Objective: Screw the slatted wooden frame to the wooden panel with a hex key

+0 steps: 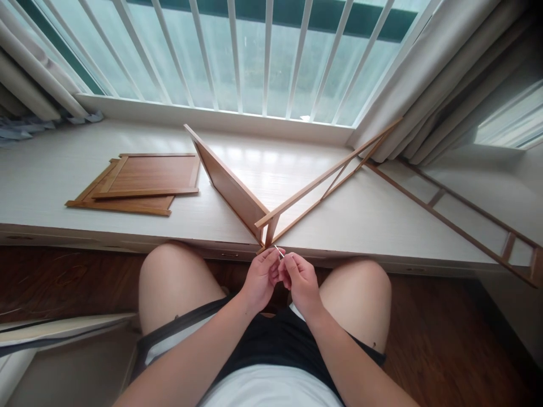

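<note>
My right hand (303, 281) is closed, its fingertips pinched on a thin, light metal rod (279, 250) that slants up to the left. Just beside it, my left hand (259, 282) is also closed with its fingertips together; whatever it may hold is hidden. Both hands are at the sill's front edge, right below the corner where a wooden panel (231, 186) meets a slim wooden frame (305, 195). The panel stands on edge, leaning to the left. The frame stretches away to the back right, with a crossbar between its rails.
Two wooden panels (153, 175) lie overlapped at the left of the white sill (34, 175). A ladder-like wooden frame (462, 215) extends over the right end. Behind are a barred window (250, 62) and grey curtains (449, 73). Drawers sit below the sill.
</note>
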Demonstrator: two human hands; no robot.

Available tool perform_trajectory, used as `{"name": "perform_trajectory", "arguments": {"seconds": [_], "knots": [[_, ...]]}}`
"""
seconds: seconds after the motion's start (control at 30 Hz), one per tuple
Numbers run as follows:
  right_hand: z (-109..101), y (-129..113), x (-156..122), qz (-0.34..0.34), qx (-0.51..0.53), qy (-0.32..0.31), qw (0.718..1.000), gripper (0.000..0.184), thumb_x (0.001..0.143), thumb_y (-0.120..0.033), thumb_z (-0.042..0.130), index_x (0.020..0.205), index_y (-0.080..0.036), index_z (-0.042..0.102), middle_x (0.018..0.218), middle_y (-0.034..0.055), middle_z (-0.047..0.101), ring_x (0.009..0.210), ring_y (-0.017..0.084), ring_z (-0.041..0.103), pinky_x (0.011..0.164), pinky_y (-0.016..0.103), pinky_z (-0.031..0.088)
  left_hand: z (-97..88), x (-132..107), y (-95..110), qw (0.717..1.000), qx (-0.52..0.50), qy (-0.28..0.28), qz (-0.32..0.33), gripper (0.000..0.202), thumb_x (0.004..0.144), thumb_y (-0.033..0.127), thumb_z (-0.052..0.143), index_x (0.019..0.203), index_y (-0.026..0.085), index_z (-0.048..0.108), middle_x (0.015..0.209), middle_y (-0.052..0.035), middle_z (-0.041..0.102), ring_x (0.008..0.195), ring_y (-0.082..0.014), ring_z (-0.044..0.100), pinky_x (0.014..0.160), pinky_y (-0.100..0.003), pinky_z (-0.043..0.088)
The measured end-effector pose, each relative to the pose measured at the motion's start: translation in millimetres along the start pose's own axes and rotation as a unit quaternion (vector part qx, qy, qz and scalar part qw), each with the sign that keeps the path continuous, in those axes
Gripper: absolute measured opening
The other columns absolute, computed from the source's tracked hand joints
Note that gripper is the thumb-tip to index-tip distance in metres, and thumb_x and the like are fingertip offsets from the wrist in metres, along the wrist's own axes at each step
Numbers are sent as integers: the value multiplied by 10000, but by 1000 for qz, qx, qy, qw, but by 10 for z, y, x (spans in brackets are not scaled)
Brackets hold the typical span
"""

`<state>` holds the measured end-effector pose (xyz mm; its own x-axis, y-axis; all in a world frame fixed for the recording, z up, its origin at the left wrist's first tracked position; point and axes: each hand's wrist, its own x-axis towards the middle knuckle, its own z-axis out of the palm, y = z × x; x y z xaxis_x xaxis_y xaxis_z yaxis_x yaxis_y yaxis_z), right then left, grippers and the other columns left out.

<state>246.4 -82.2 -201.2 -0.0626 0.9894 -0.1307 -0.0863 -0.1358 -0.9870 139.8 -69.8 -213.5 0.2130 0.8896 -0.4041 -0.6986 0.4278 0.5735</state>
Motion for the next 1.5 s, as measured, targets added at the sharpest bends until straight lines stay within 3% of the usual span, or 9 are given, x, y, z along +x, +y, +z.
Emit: {"name": "perform_trajectory", "arguments": {"seconds": [0.1, 0.2, 0.43, 0.63, 0.9, 1.23, 1.5], "knots": [[-49, -290, -8, -125, -173, -13, 977, 314, 987, -363, 478, 738, -199, 575, 671, 12, 589, 605, 127, 530, 587, 256, 398, 264, -93, 140, 999, -42, -5, 16, 285, 746, 380, 797, 847, 138, 685, 544, 63, 408, 481, -35, 368, 457, -142, 314], [-80, -531, -14, -206, -272, -24, 940, 262, 990, -285, 465, 762, -209, 571, 727, 29, 599, 674, 155, 542, 658, 286, 398, 466, -177, 267, 997, -69, -12, 38, 287, 732, 370, 814, 842, 135, 691, 548, 66, 374, 501, -31, 351, 476, -136, 306], [-31, -939, 5, -278, -305, -41, 910, 231, 992, -246, 447, 799, -228, 573, 744, 33, 612, 701, 172, 559, 684, 301, 400, 710, -309, 506, 993, -83, -40, 78, 267, 751, 383, 799, 846, 156, 695, 553, 65, 322, 509, -39, 332, 478, -149, 304], [4, -1006, 69, -252, -306, -17, 918, 303, 998, -308, 447, 712, -222, 504, 659, 8, 567, 606, 144, 510, 600, 281, 371, 746, -278, 549, 993, -90, -40, 72, 303, 732, 399, 814, 828, 151, 669, 568, 77, 265, 493, -34, 280, 449, -155, 285], [37, -930, 106, -127, -123, -41, 983, 395, 974, -440, 484, 666, -201, 546, 579, -14, 512, 533, 117, 472, 517, 242, 389, 708, -230, 495, 992, -79, -12, 100, 286, 756, 374, 792, 883, 139, 690, 563, 78, 257, 490, -35, 279, 438, -159, 287], [114, -898, 150, -18, 38, -58, 997, 390, 914, -493, 569, 691, -179, 631, 525, -9, 510, 516, 115, 484, 518, 240, 399, 756, -261, 550, 991, -61, 29, 118, 346, 706, 413, 819, 884, 141, 701, 543, 80, 309, 451, -38, 315, 395, -173, 312], [108, -939, 168, -98, -89, -37, 990, 427, 962, -472, 494, 641, -192, 523, 556, -24, 501, 512, 100, 437, 490, 226, 351, 753, -246, 580, 991, -72, 22, 114, 301, 716, 365, 818, 867, 130, 708, 544, 81, 282, 478, -33, 288, 424, -161, 277]]}}
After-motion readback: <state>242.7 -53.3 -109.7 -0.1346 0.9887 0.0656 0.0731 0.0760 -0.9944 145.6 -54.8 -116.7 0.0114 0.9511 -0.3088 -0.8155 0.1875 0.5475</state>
